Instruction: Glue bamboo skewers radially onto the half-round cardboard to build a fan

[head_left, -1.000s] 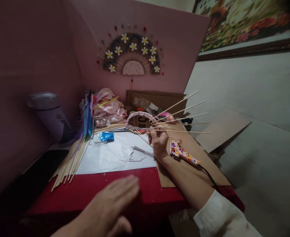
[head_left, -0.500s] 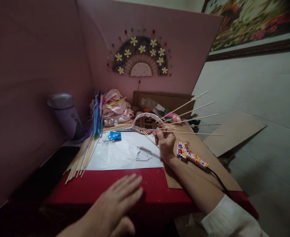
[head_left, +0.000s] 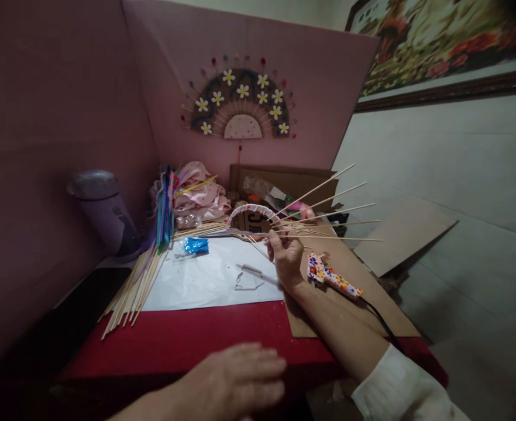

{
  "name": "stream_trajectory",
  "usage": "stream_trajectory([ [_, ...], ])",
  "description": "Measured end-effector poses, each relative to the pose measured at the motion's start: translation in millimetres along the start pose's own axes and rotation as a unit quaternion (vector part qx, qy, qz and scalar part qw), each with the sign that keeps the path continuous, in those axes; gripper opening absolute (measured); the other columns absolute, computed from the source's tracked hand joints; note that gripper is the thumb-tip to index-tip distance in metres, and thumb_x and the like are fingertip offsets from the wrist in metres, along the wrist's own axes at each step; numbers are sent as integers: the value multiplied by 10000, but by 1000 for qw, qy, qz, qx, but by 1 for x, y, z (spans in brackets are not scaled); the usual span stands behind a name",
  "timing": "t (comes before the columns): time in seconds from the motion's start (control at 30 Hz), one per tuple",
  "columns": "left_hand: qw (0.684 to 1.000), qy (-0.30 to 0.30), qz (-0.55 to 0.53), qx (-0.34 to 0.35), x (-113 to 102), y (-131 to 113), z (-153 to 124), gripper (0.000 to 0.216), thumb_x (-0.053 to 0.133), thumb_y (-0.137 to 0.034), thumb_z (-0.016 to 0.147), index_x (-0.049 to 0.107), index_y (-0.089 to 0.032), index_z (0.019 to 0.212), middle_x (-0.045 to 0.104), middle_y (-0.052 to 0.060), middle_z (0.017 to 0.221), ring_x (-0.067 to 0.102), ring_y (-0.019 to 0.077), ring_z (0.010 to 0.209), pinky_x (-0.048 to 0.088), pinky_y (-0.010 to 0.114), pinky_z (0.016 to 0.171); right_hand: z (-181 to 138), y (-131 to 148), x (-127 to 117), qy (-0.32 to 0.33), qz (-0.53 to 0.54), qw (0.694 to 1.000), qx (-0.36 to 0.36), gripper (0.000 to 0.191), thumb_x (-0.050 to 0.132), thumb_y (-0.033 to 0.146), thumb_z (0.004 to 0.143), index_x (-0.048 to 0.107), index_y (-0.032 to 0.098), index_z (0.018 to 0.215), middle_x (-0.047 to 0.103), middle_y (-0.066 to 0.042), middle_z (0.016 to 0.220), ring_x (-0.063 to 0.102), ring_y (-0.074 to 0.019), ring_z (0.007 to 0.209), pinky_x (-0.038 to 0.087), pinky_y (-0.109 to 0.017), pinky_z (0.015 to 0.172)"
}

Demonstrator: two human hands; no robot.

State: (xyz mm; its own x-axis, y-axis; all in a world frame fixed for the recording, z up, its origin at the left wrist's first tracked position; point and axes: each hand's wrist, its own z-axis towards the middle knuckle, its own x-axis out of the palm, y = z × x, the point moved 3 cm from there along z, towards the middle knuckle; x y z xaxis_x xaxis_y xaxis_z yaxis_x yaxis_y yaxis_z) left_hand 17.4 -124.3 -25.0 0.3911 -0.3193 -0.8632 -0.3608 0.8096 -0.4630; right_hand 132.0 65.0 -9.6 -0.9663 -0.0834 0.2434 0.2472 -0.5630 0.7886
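My right hand (head_left: 285,257) is closed on the base of a half-made fan (head_left: 254,216), a cardboard half-disc with a pink wrapped rim. Several thin wooden skewers (head_left: 328,204) splay from it to the right. My left hand (head_left: 236,383) lies flat with its fingers stretched out at the near edge of the red table (head_left: 188,342), holding nothing. A flower-patterned glue gun (head_left: 332,278) rests on brown cardboard just right of my right hand. A bundle of loose skewers (head_left: 135,286) lies at the left of a white sheet (head_left: 205,280).
A finished flowered fan (head_left: 240,105) hangs on the pink board behind. A purple flask (head_left: 102,210) stands at the left beside coloured sticks (head_left: 164,204), pink cloth (head_left: 199,190) and a blue packet (head_left: 195,244). A cardboard box (head_left: 284,178) sits behind, a cardboard sheet (head_left: 402,234) lies on the floor.
My left hand has slid to the right along the table's near edge and flattened. My right hand keeps hold of the fan, almost still. The view has shifted a little.
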Motion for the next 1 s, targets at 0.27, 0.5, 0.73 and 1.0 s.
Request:
stream_trajectory([
  [0.27, 998, 53, -4, -45, 1, 5, 17, 594, 386, -466, 846, 328, -204, 1375, 318, 100, 1431, 239, 244, 1318, 173, 420, 1069, 0, 0, 0, 0, -6, 1000, 3, 196, 572, 336, 794, 458, 189, 735, 522, 69, 544, 399, -43, 362, 315, -157, 329],
  [0.5, 913, -255, -209, -239, -39, 23, 34, 322, 444, -350, 845, 581, -187, 603, 566, 12, 499, 518, 124, 486, 392, 246, 504, 2, -3, 3, 5, 52, 997, 60, 271, 611, 388, 751, 438, 183, 714, 541, 58, 535, 424, -53, 348, 312, -159, 291],
  [0.73, 670, -455, -500, -305, -69, 95, 52, 264, 728, -171, 589, 570, -142, 799, 641, 64, 726, 559, 125, 519, 357, 226, 451, 4, -6, 7, 32, 165, 975, 144, 244, 644, 337, 729, 484, 156, 691, 563, 37, 544, 453, -59, 360, 327, -160, 291],
  [1.0, 592, -493, -615, -170, -72, 111, 77, 243, 655, -340, 711, 643, -119, 809, 662, 75, 780, 595, 161, 734, 453, 280, 638, -4, -4, 16, 103, 148, 969, 166, 261, 629, 383, 737, 517, 149, 706, 576, 19, 558, 485, -75, 372, 367, -170, 296],
])
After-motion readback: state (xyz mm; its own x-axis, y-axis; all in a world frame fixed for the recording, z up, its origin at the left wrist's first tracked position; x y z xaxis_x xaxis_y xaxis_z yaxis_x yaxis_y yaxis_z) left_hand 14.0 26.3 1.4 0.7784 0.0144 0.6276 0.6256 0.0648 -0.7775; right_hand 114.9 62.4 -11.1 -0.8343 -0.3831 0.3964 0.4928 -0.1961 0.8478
